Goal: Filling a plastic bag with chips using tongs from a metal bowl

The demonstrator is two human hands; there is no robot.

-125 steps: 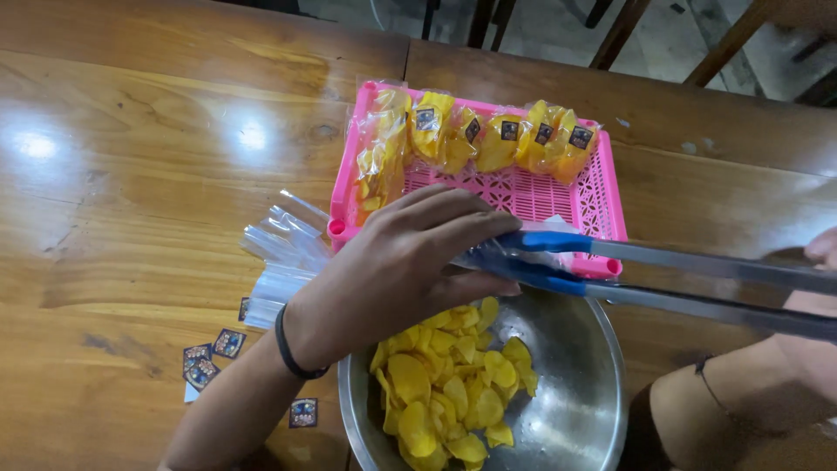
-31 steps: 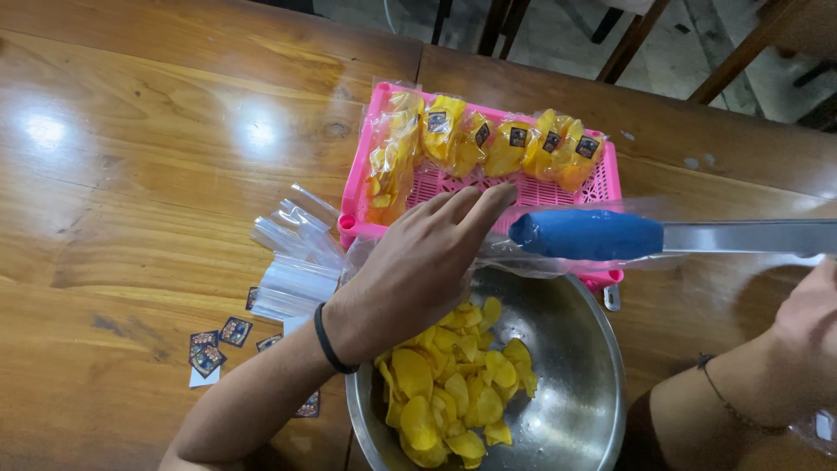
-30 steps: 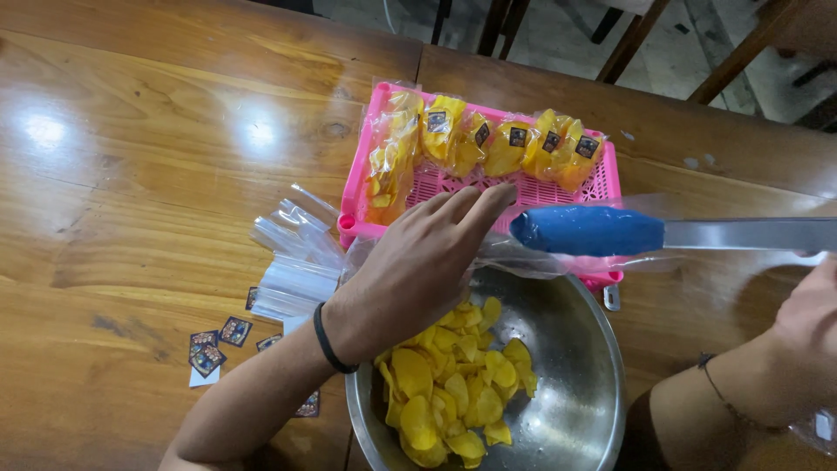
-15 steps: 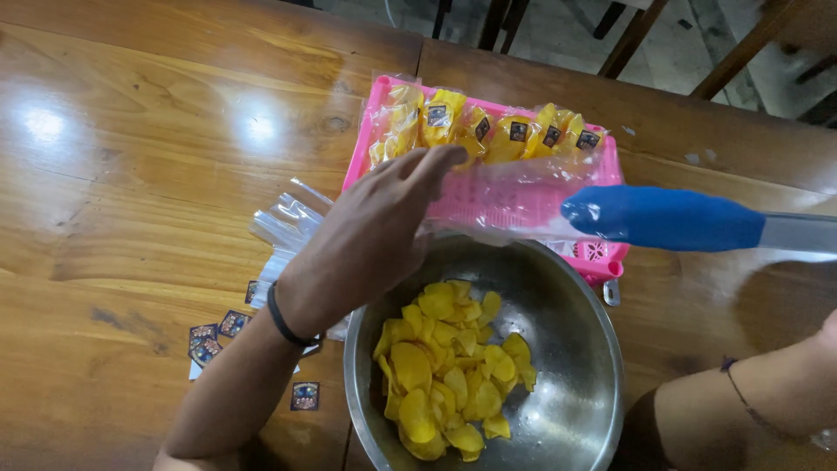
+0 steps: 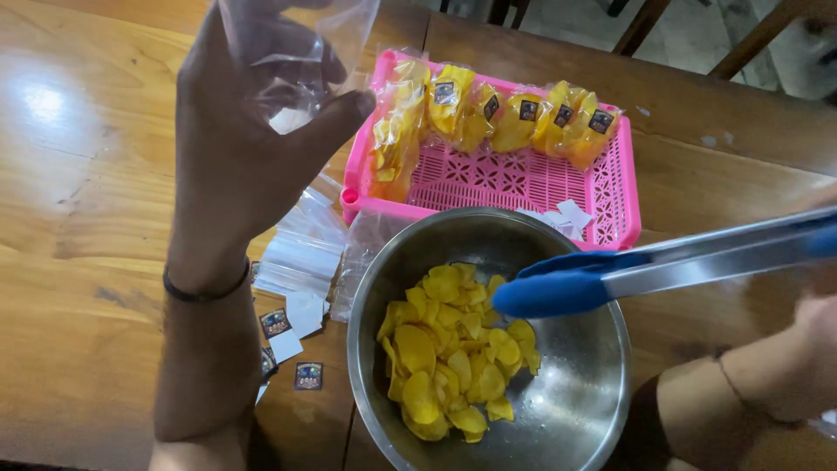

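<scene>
- The clear plastic bag (image 5: 296, 52) is up in the air over the far left part of the desk (image 5: 105, 218), just left of the pink basket, looks empty and a bit crumpled.
- Left hand (image 5: 248, 144) has it: fingers (image 5: 301, 48) curled round the bag from behind, thumb pressed against its lower front. There's a dark band on that wrist.
- Tongs (image 5: 610, 275) with blue tips come in from the right and hang over the steel bowl (image 5: 575, 410), tips closed together right above the chips, not gripping any as far as I can see.
- Right hand (image 5: 824, 318) is at the right edge of the frame and pretty blurry. It's on the tongs' handle, but I can't tell how the fingers sit.
- Yellow chips (image 5: 449, 358) are piled in the left half of the bowl; the right half is bare metal.
- Pink basket (image 5: 523, 179) sits just behind the bowl, with a row of filled chip packets (image 5: 497, 118) leaning along its far and left walls, each with a small dark sticker.
- A stack of flat clear bags (image 5: 301, 253) lies on the desk left of the bowl, with a few loose stickers (image 5: 292, 344) scattered near it.
</scene>
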